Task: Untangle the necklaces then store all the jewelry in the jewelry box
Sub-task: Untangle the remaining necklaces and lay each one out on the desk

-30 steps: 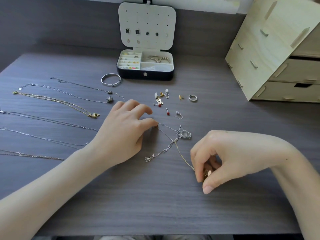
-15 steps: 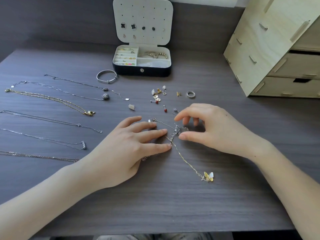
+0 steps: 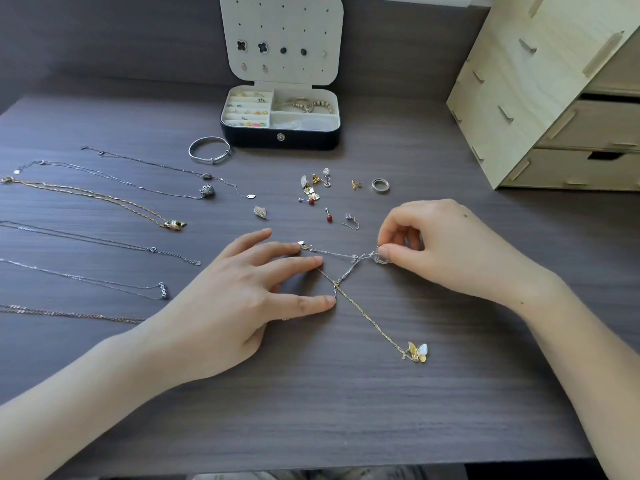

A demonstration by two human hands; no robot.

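Tangled necklaces (image 3: 346,271) lie mid-table: a silver chain crosses a gold chain that ends in a butterfly pendant (image 3: 418,352). My left hand (image 3: 242,292) lies flat with straight fingers pressing the chains down at their left side. My right hand (image 3: 440,247) pinches the silver pendant (image 3: 380,258) at the tangle's right end. The open jewelry box (image 3: 280,137) stands at the back centre, with rings, bracelets and earrings inside. Several untangled necklaces (image 3: 104,199) lie stretched out on the left.
Loose earrings (image 3: 313,188), a ring (image 3: 380,185) and a silver bangle (image 3: 209,150) lie between the box and my hands. A wooden drawer unit (image 3: 554,91) stands at the back right. The table's front edge runs close below my forearms.
My right hand let go of the butterfly pendant, moved up to the tangle and pulled the silver pendant rightward. My left hand flattened onto the chains, which are now spread apart.
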